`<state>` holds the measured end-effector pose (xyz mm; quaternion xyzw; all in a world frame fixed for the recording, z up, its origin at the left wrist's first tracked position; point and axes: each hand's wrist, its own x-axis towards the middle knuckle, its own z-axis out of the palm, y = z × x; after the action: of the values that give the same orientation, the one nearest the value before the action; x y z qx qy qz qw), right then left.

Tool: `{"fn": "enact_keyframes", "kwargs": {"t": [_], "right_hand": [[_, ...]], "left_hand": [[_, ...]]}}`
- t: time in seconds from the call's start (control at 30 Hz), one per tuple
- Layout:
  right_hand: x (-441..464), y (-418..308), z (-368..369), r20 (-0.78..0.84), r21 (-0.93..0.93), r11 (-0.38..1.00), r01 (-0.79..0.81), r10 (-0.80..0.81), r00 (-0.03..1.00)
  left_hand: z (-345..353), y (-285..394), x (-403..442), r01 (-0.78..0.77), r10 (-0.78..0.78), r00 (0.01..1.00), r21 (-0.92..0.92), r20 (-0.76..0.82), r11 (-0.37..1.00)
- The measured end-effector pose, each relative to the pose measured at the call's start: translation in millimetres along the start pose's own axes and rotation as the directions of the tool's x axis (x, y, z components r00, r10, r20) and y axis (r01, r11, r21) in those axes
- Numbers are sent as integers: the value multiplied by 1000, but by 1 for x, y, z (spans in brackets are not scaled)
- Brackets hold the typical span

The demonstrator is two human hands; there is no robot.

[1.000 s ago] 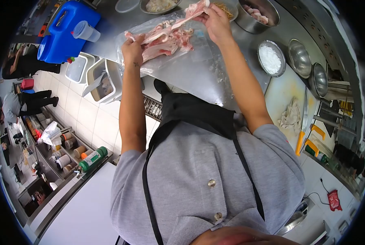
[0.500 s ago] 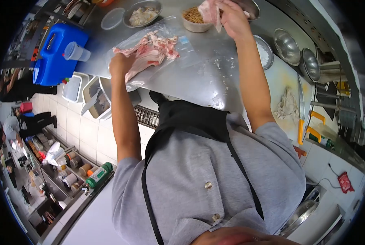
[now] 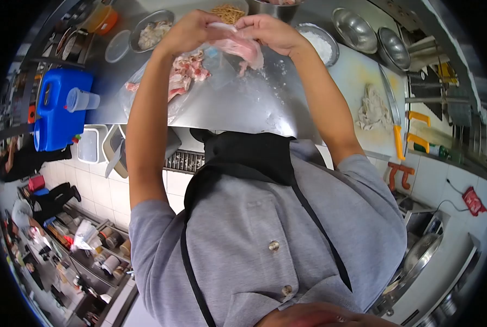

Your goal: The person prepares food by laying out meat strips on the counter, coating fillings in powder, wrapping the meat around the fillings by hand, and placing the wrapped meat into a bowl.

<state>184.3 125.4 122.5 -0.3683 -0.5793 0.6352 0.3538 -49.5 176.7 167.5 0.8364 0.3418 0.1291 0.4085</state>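
A pale pink slice of raw meat (image 3: 238,46) hangs between my two hands over the steel counter (image 3: 221,103). My left hand (image 3: 192,31) pinches its left end, and my right hand (image 3: 268,32) grips the upper edge at the right. Below and left of the slice, more raw meat (image 3: 186,73) lies on a clear plastic bag (image 3: 172,111), partly hidden behind my left forearm. Just beyond my fingers is a tub of thin brown strips (image 3: 230,12). A bowl of white powder (image 3: 318,46) stands to the right of my right hand.
A blue jug (image 3: 58,111) and a plastic cup (image 3: 83,100) are at the left. Metal bowls (image 3: 354,30), a cutting board (image 3: 358,76) with a cloth (image 3: 372,108), and a yellow-handled knife (image 3: 399,139) are at the right. Two people stand far left.
My left hand has left the meat on the bag and moved up and right to the slice. My right hand has brought the slice back left. The view has shifted.
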Motion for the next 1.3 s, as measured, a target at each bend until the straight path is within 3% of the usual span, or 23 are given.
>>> {"fn": "enact_keyframes", "kwargs": {"t": [0.17, 0.23, 0.37, 0.5, 0.57, 0.6, 0.63, 0.67, 0.7, 0.73, 0.77, 0.83, 0.87, 0.93, 1.1, 1.17, 1.3], "right_hand": [[-31, 39, -19, 136, 113, 993, -34, 19, 991], [-45, 48, -23, 72, 56, 992, -115, 111, 991], [-66, 82, -40, 11, 101, 987, -127, 126, 992], [-84, 85, -46, -228, 79, 986, -147, 161, 960], [-91, 83, -45, -310, 59, 992, -116, 128, 942], [-95, 79, -42, -379, -59, 993, -105, 75, 922], [-100, 74, -36, -438, -175, 979, -103, 16, 899], [-105, 69, -28, -436, -172, 979, -106, 21, 900], [-111, 62, -14, -482, -432, 899, -64, -170, 859], [-114, 59, -4, -471, -661, 749, -50, -362, 804], [-117, 68, 3, -472, -658, 751, -54, -357, 806], [-124, 105, 19, -51, -922, 329, 204, -625, 779], [-130, 117, 27, -58, -922, 333, 196, -622, 780], [-141, 130, 45, 36, -918, 347, 189, -402, 915], [-147, 132, 57, 20, -934, 319, 161, -402, 915], [-150, 133, 62, 39, -941, 294, 171, -406, 913], [-155, 134, 62, 39, -941, 290, 174, -419, 907]], "left_hand": [[-6, -18, 7, 42, -55, 990, -103, -130, 994], [-5, -17, 5, 93, -102, 987, -81, -127, 992], [9, -54, 13, 133, -137, 988, -60, -74, 989], [30, -84, 27, 165, -164, 986, -25, 22, 986], [41, -83, 32, 119, -114, 993, 132, -40, 984], [48, -84, 34, 118, -114, 993, 129, -39, 985], [56, -86, 36, -13, 39, 987, 167, -156, 986], [63, -89, 36, -135, 192, 945, 219, -264, 966], [70, -93, 36, -131, 187, 946, 217, -264, 967], [77, -98, 36, -196, 321, 901, 385, -292, 902], [85, -103, 35, -243, 452, 843, 544, -292, 803], [102, -114, 18, -201, 415, 886, 634, -208, 747], [108, -117, 9, -169, 369, 921, 721, -128, 672], [118, -121, -5, -143, 348, 928, 732, -135, 666], [117, -109, -11, -60, 293, 946, 814, -139, 577], [118, -105, -10, 46, 196, 947, 708, -256, 704], [117, -95, -8, 36, 100, 965, 504, -241, 863]]}}
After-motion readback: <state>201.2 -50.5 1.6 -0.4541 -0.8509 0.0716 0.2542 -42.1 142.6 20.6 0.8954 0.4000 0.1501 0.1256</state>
